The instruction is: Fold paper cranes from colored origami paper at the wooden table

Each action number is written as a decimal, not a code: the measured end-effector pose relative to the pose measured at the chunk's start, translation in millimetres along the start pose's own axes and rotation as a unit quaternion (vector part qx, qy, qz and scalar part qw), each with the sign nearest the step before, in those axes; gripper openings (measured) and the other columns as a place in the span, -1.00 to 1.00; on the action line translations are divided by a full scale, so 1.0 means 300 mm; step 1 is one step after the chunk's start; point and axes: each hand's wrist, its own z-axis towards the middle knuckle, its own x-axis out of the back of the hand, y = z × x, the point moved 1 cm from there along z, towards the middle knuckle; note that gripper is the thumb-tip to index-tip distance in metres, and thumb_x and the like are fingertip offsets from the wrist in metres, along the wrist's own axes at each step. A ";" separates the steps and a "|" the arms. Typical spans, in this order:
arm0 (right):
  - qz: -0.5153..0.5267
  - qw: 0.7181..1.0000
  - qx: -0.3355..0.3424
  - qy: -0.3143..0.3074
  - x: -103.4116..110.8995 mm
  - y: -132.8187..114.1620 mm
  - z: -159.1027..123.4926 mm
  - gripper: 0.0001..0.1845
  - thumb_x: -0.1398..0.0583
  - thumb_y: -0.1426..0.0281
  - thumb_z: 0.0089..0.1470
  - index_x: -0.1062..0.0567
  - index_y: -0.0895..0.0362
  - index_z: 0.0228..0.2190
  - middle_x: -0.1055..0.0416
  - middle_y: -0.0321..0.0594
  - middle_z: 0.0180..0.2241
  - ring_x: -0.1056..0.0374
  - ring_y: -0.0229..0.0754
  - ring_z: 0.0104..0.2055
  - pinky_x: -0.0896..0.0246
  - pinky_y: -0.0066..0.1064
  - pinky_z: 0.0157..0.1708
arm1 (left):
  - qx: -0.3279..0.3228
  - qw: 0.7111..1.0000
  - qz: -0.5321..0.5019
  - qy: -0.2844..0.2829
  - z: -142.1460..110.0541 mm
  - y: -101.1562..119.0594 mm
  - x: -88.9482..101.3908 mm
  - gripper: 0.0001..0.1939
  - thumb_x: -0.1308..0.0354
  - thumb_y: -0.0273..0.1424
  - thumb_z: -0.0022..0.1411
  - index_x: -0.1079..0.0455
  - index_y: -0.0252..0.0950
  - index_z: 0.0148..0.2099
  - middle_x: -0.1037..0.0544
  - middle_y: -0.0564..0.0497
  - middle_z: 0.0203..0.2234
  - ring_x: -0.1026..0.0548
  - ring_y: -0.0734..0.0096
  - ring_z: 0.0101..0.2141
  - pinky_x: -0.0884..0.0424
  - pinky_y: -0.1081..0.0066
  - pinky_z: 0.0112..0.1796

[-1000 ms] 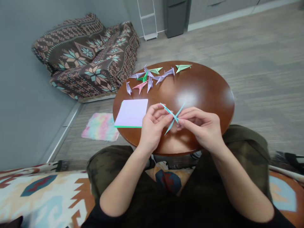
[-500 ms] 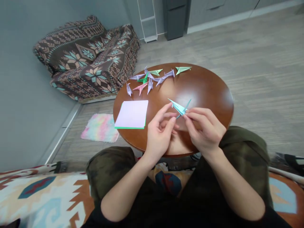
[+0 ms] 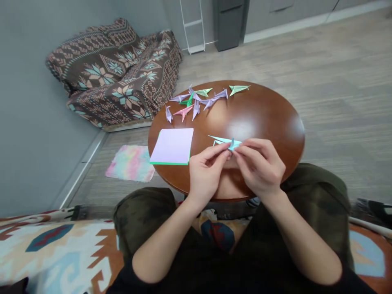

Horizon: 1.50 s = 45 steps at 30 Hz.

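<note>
- Desk (image 3: 269, 114), far-left edge: folded birds (image 3: 196, 109), apparently done.
- Left edge: flat sheets (image 3: 172, 146), unfolded.
- Near edge: left hand (image 3: 204, 173), right hand (image 3: 261, 167), fingers pinching blue bird (image 3: 233, 143), seemingly unfinished.

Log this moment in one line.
left hand: pinching light-blue origami crane; right hand: pinching it; paper stack: on table; other cranes: toward far edge

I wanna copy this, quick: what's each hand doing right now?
Left hand: closed, pinching the light-blue folded paper.
Right hand: closed, pinching the light-blue folded paper too.
</note>
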 end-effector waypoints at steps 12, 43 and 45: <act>0.215 0.951 -0.223 0.016 -0.017 -0.035 0.011 -0.90 -0.34 0.51 0.17 -0.63 0.06 -0.31 -0.39 -0.14 -0.17 -0.47 -0.15 -0.25 -0.59 -0.36 -0.51 | -0.065 0.996 0.050 0.029 -0.003 0.013 -0.005 -0.86 -0.41 -0.47 0.19 -0.71 -0.21 -0.18 -0.75 -0.02 -0.26 -0.70 0.30 -0.23 -0.63 0.36 -0.12; 0.174 0.970 -0.151 -0.078 -0.023 -0.024 0.005 -0.84 -0.21 0.57 0.30 -0.53 0.08 -0.25 -0.41 -0.28 -0.30 -0.41 -0.27 -0.41 -0.41 -0.37 -0.43 | 0.095 0.985 -0.138 0.042 0.013 0.008 0.006 -0.35 -0.47 -0.50 0.07 -0.15 -0.17 0.07 -0.60 0.22 -0.53 -0.61 0.50 -0.48 -0.53 0.50 -0.31; 0.143 0.979 -0.127 -0.073 -0.025 -0.027 0.006 -0.84 -0.20 0.58 0.30 -0.51 0.08 -0.25 -0.40 -0.27 -0.31 -0.41 -0.23 -0.36 -0.39 -0.36 -0.40 | 0.099 0.984 -0.142 0.042 0.012 0.006 0.004 -0.36 -0.46 -0.51 0.06 -0.16 -0.18 0.06 -0.58 0.24 -0.54 -0.61 0.51 -0.49 -0.52 0.50 -0.30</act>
